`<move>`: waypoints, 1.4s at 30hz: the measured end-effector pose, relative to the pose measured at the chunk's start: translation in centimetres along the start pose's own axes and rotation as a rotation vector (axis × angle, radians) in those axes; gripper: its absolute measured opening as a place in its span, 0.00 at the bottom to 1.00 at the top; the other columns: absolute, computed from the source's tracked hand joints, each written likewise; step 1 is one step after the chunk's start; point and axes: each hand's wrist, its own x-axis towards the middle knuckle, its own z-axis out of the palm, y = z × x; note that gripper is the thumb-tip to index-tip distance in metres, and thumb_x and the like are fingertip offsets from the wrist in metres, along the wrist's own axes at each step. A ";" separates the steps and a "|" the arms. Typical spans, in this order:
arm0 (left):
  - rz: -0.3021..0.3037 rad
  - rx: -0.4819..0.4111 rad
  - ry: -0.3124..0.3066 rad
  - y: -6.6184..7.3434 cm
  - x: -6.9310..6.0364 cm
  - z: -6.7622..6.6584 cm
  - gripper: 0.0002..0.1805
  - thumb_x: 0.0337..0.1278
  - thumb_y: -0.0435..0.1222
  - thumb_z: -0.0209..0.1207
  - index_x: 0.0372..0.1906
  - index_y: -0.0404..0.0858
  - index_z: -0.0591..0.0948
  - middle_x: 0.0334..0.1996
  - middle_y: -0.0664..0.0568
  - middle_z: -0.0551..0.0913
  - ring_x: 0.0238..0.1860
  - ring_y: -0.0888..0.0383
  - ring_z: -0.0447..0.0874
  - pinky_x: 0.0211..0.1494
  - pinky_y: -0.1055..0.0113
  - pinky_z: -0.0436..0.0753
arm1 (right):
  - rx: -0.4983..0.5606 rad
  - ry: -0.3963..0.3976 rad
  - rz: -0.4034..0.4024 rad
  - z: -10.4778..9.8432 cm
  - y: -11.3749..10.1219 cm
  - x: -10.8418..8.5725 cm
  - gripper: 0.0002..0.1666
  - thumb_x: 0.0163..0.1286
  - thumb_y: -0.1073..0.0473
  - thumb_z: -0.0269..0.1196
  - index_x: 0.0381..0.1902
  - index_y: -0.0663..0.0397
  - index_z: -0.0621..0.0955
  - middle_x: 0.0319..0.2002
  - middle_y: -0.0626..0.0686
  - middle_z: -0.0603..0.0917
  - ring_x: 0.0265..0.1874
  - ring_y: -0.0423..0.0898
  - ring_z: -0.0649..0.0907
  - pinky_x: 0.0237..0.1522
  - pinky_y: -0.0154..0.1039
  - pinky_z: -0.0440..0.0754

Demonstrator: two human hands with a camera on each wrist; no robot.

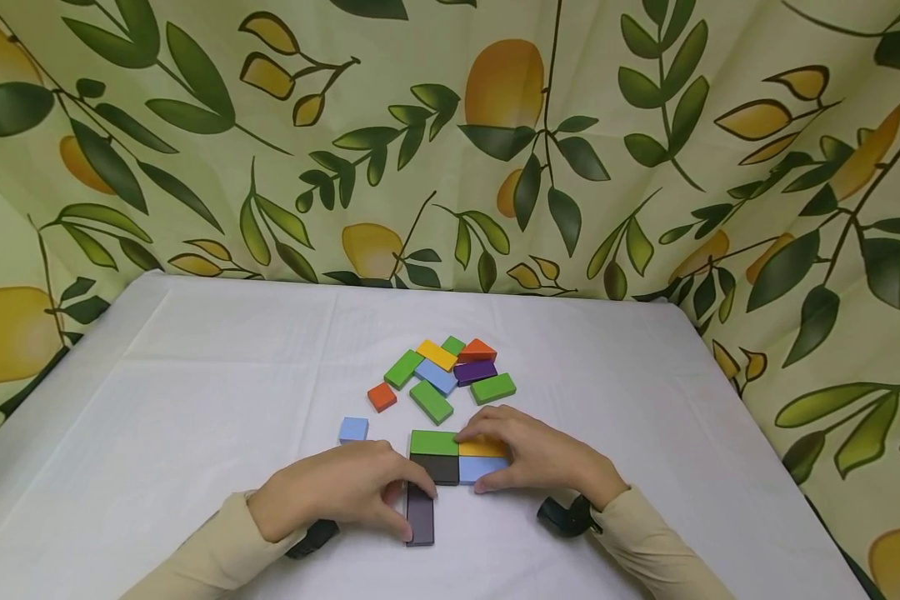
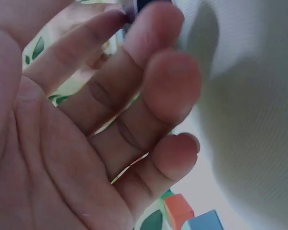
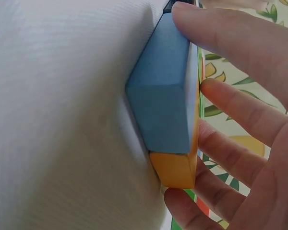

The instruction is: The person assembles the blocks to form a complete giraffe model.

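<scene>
My left hand (image 1: 337, 487) pinches a dark purple-grey rectangular block (image 1: 421, 517) between thumb and index finger. That block lies lengthwise toward me, its far end close to a black block (image 1: 435, 469). Behind the black block lies a green block (image 1: 433, 442); a yellow block (image 1: 483, 449) and a light blue block (image 1: 483, 471) adjoin them on the right. My right hand (image 1: 547, 454) holds this right pair, thumb at the blue block's near side, fingers on the yellow block's far side. In the right wrist view, the blue block (image 3: 158, 115) and yellow block (image 3: 173, 170) lie side by side.
Beyond the hands, several blocks lie in a loose cluster, including a purple block (image 1: 476, 372) and an orange-red triangle (image 1: 477, 350). A small orange cube (image 1: 382, 397) and a small blue cube (image 1: 353, 429) lie left. White cloth covers the table (image 1: 217, 375).
</scene>
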 end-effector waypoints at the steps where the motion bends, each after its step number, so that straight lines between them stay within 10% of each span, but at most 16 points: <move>1: 0.003 0.001 -0.004 0.0 0.0 0.1 0.20 0.47 0.49 0.73 0.48 0.59 0.85 0.17 0.68 0.69 0.22 0.73 0.65 0.28 0.79 0.67 | 0.002 -0.001 0.001 0.0 0.0 0.0 0.32 0.58 0.42 0.73 0.60 0.36 0.79 0.58 0.38 0.77 0.63 0.42 0.73 0.69 0.50 0.72; 19: 0.045 0.014 -0.015 -0.2 0.2 0.4 0.22 0.45 0.49 0.74 0.50 0.58 0.83 0.18 0.69 0.71 0.23 0.74 0.67 0.30 0.79 0.69 | 0.001 0.000 -0.002 0.0 0.0 0.1 0.32 0.57 0.42 0.73 0.60 0.35 0.79 0.58 0.37 0.77 0.62 0.41 0.73 0.68 0.49 0.73; 26: -0.009 0.024 0.040 -0.2 0.0 -0.5 0.25 0.49 0.50 0.73 0.55 0.56 0.83 0.41 0.68 0.79 0.41 0.71 0.75 0.48 0.71 0.79 | -0.004 0.009 -0.013 -0.2 0.0 0.1 0.30 0.59 0.41 0.72 0.60 0.36 0.80 0.57 0.37 0.78 0.62 0.41 0.74 0.69 0.50 0.72; 42: 0.020 0.212 0.125 -0.3 0.4 0.2 0.32 0.47 0.53 0.72 0.60 0.48 0.81 0.64 0.53 0.75 0.66 0.57 0.72 0.68 0.57 0.75 | -0.064 0.292 0.010 -1.1 1.4 0.1 0.17 0.67 0.54 0.67 0.54 0.45 0.83 0.59 0.46 0.78 0.63 0.48 0.74 0.66 0.52 0.75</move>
